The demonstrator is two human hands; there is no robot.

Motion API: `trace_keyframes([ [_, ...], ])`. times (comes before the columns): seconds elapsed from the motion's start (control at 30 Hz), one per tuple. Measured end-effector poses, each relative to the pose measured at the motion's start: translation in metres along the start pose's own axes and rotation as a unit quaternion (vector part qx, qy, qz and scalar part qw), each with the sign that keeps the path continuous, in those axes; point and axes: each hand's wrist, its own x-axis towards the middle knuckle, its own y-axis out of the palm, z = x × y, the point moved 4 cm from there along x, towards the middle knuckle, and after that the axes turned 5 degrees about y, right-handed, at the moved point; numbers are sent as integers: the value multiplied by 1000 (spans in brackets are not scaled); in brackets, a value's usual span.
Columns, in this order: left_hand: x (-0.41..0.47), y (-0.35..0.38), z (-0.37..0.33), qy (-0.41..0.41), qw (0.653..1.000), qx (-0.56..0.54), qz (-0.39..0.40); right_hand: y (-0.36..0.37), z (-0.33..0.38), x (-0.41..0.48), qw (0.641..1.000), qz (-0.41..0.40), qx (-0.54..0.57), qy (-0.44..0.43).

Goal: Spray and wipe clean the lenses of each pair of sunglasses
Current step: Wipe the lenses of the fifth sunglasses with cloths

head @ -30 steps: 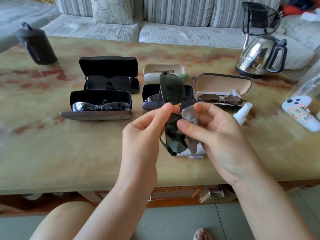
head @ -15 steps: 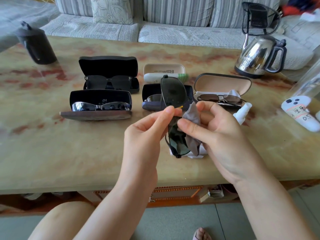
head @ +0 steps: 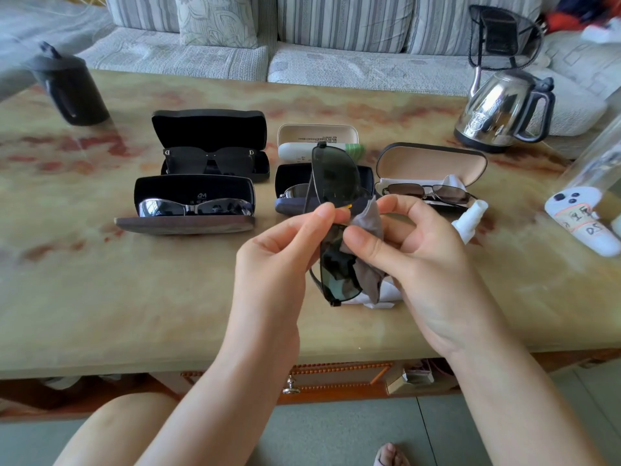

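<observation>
Marbled tan and red stone makes up the table (head: 100, 297) in front of you, its near edge just beyond your bare knee. Above its near middle, your left hand (head: 279, 260) pinches the sunglasses (head: 337, 274) at the centre of the frame between thumb and forefinger. They stand on end, one dark lens up and one down. Your right hand (head: 426, 264) curls round a grey cloth (head: 368, 227) and presses it with the thumb against the lower lens. A white sheet (head: 386, 299) lies on the table under that hand.

Just right of your right hand lies a small white spray bottle (head: 468, 218). Beyond the hands, open cases stand in two rows:
- near left, a black case (head: 195, 191) holds mirrored glasses
- behind it, a second black case (head: 210, 129) holds a flat black pair
- in the middle, a dark blue case (head: 290, 183) is partly hidden by the raised lens
- behind that sits a white case (head: 316, 136)
- to the right, a tan-lined case (head: 433, 166) holds brown-lensed glasses

A white labelled object (head: 581, 223) lies at the right edge. At the far left stands a black jug (head: 70, 92), and at the far right a steel kettle (head: 500, 109). A striped grey sofa (head: 336, 45) runs behind the table.
</observation>
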Motion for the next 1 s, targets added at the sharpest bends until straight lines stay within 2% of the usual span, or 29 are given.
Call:
trace_keyframes([
  [0.1,0,-1,0,-4,1000,7,-3,-2,-1,-2,999,17,-22,16],
  [0.43,5,-4,-6,21,1000,-11,0,-13,-4,3,997,-23,-73,-13],
  [0.53,8,-6,-8,25,999,-31,6,-28,3,8,989,-81,-113,-56],
  [0.67,9,-7,-9,22,999,-45,17,-47,6,24,953,-155,-235,-107],
  [0.73,10,-7,-9,18,998,-48,25,-49,-2,34,933,-149,-315,-91],
  [0.83,11,-8,-10,12,998,-53,32,-47,-14,37,882,-158,-440,-57],
  [0.9,12,-10,-10,8,998,-52,33,-43,-11,31,881,-147,-447,-61],
  [1.0,14,-13,-9,-2,998,-54,38,-36,-13,20,892,-67,-446,-35],
])
